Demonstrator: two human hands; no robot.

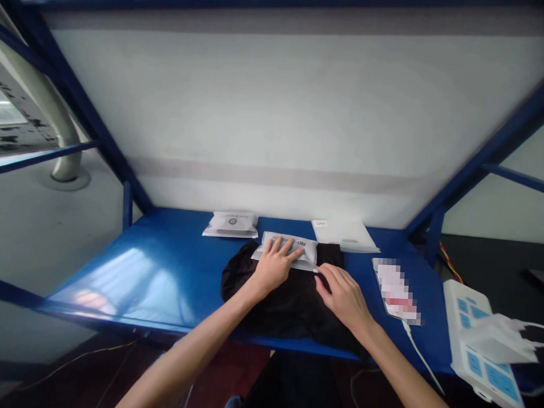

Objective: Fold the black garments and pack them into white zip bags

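Observation:
A frosted plastic zip bag (pixel 309 254) with dark print lies on a folded black cloth (pixel 294 310) at the middle of the blue table. My left hand (pixel 274 269) rests flat on the bag, fingers spread, covering part of the print. At the bag's lower right corner, my right hand (pixel 344 296) pinches a small white zipper slider (pixel 315 270) between thumb and forefinger. The bag looks filled, but its contents cannot be made out.
Another filled zip bag (pixel 232 224) lies at the back left, and a flat white bag (pixel 346 236) at the back right. A phone (pixel 395 290) on a cable and a power strip (pixel 474 333) with white chargers (pixel 498 339) lie right. Blue frame bars (pixel 495 132) flank the table (pixel 161 253).

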